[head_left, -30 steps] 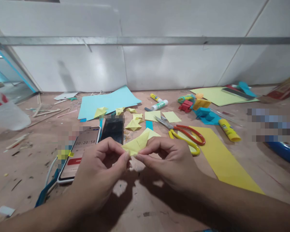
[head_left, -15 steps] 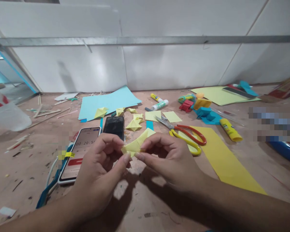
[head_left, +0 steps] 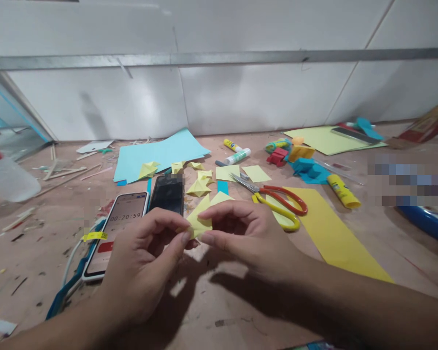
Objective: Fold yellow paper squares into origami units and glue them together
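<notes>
Between my hands, above the table, is a small piece of folded pale yellow paper (head_left: 201, 223). The thumb and index finger of my left hand (head_left: 146, 253) pinch its left end. Closed around its right side are the thumb and fingertips of my right hand (head_left: 250, 233). Part of the folds is hidden by my fingers. Just beyond lie several folded yellow paper pieces (head_left: 198, 185). A pair of scissors (head_left: 282, 198) with red and yellow handles rests past my right hand, its blades slightly apart. Two square yellow paper pieces (head_left: 257, 173) lie near the blade tips.
A phone showing a timer (head_left: 122, 218) and a dark phone (head_left: 168, 194) lie at left. Behind them are light blue sheets (head_left: 160, 148). Glue sticks (head_left: 238, 156), folded coloured paper (head_left: 306, 167) and a yellow strip (head_left: 336, 233) lie right. A white wall (head_left: 241, 97) stands behind.
My right fingertips have shifted on the folded yellow paper, and a pointed flap now stands up between my hands. The view has shifted slightly; the scissors and phones stay in place.
</notes>
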`<state>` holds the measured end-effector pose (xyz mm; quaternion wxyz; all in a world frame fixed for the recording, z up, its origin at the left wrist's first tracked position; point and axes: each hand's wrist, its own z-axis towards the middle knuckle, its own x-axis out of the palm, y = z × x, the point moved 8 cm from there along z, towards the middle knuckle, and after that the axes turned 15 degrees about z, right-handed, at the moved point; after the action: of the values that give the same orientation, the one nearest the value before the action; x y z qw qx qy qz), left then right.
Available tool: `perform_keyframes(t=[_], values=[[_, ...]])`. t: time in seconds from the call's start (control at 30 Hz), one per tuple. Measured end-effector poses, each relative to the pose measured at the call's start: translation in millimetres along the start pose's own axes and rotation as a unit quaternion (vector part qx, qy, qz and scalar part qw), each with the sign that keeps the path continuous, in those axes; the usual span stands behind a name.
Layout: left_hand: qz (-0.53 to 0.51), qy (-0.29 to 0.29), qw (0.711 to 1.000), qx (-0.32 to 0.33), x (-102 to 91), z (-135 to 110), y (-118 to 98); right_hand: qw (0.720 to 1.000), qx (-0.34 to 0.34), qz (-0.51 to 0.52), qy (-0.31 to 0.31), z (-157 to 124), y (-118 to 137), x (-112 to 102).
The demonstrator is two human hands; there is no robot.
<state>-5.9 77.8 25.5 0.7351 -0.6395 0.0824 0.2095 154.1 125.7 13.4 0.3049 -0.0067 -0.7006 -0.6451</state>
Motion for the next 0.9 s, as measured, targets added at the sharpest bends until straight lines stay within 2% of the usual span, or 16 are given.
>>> perform_keyframes(t=[0.07,0.23,0.37,0.47,0.63,0.77,0.9], values=[[-0.014,0.022,1.000,0.001,4.3,-1.2,0.3,1.000,-0.008,-0.007,-0.006,1.2,0.3,-0.9],[-0.131,0.088,0.986,-0.047,19.5,-5.4,8.0,0.999,-0.019,-0.042,-0.006,1.6,3.9,-1.8],[-0.113,0.062,0.990,-0.064,17.7,-4.3,9.8,0.999,-0.022,-0.040,0.005,0.2,3.9,-0.7],[-0.102,0.049,0.993,-0.044,14.0,-1.8,5.5,0.999,-0.024,-0.024,-0.005,-0.4,3.9,-1.0],[-0.117,0.073,0.989,-0.051,15.0,-0.1,8.0,0.999,-0.018,0.000,-0.031,-1.1,7.1,0.7],[-0.144,0.088,0.983,-0.067,18.1,-1.5,12.6,0.999,-0.023,0.000,-0.030,-1.6,10.2,2.9],[-0.138,0.085,0.985,-0.058,16.3,-0.9,13.0,1.000,0.004,0.028,-0.011,-2.7,5.2,0.7]])
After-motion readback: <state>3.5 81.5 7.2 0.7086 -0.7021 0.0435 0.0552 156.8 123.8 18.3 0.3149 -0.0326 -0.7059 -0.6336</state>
